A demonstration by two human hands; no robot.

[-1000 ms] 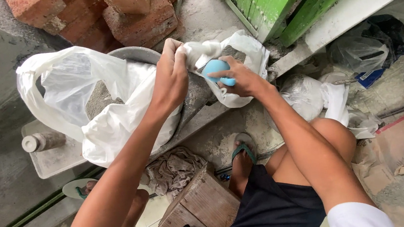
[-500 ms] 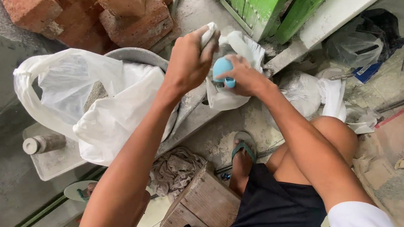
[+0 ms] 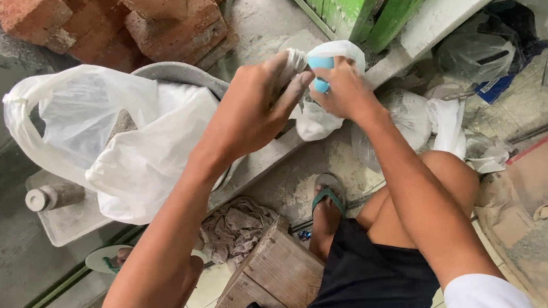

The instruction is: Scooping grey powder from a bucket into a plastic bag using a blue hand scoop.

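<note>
Both grips closed on small white plastic bag (image 3: 314,121), left hand (image 3: 250,110) and right hand (image 3: 344,91) at its neck.

Your right hand (image 3: 346,91) covers most of the blue object (image 3: 321,70), so its shape cannot be told. Under your left fingers (image 3: 284,84) the neck of the small white bag (image 3: 323,113) is hidden. Below them, the big white bag (image 3: 124,144) hides most of the metal bowl (image 3: 178,73).
</note>
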